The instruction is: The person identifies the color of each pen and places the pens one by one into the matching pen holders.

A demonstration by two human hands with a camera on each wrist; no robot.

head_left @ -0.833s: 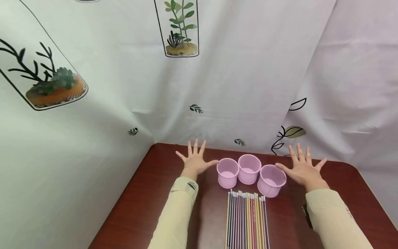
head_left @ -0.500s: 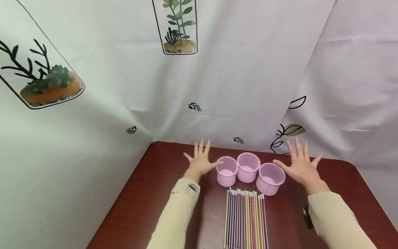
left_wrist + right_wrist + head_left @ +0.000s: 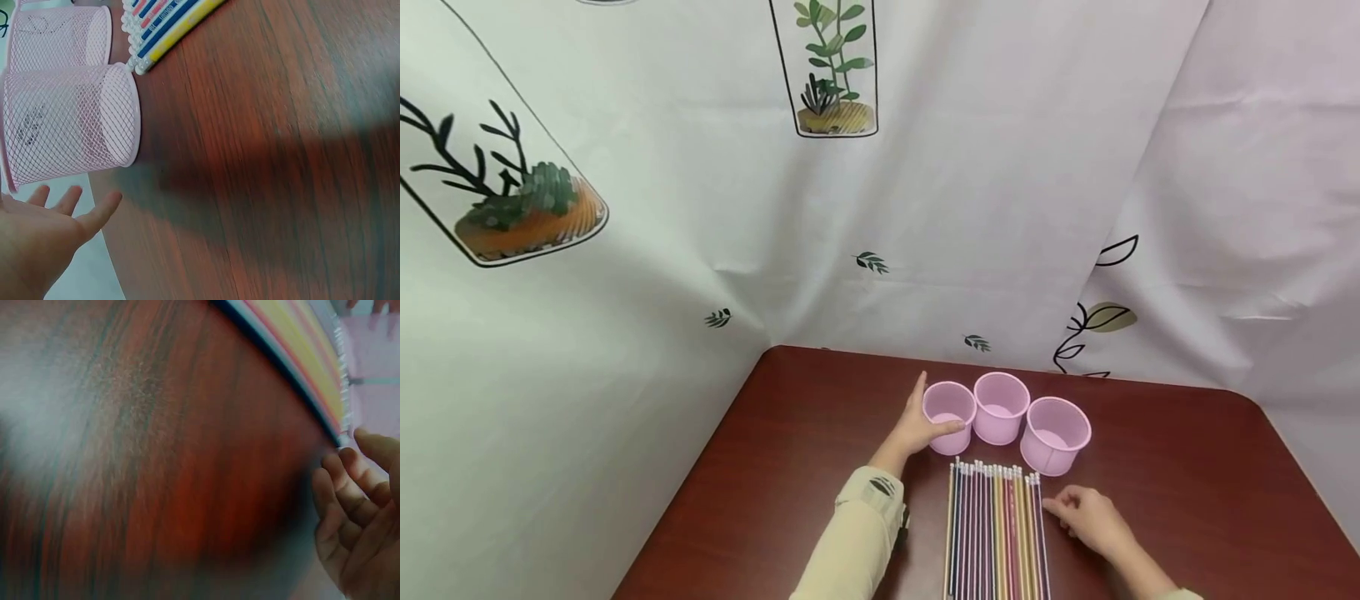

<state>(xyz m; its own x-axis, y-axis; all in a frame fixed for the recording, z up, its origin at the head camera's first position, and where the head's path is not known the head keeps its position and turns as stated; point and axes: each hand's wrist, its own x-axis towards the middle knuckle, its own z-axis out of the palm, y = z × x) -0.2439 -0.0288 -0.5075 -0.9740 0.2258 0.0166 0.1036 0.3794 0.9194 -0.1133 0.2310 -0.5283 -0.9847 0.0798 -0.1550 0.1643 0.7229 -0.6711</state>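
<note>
Three pink mesh pencil cups stand upright in a row: a left cup (image 3: 946,404), a middle cup (image 3: 1001,431) and a right cup (image 3: 1049,460). My left hand (image 3: 916,429) is around the left cup's near-left side, thumb across its front; in the left wrist view its spread fingers (image 3: 100,215) lie beside the mesh wall (image 3: 62,125). Pencils (image 3: 997,533) lie side by side, white ends toward the cups. At their right edge, my right hand (image 3: 1093,521) has loosely bent fingers; the right wrist view shows the fingertips (image 3: 331,464) by the outermost pencil (image 3: 281,375), thumb apart.
The dark red-brown wooden table (image 3: 1195,467) has rounded back corners. White cloth (image 3: 1000,208) printed with plants hangs behind it and along its left side.
Both hands were spread wide beside the cups. The left hand has come in around the left cup; the right has pulled back toward me, to the pencils' right edge, its fingers now bent.
</note>
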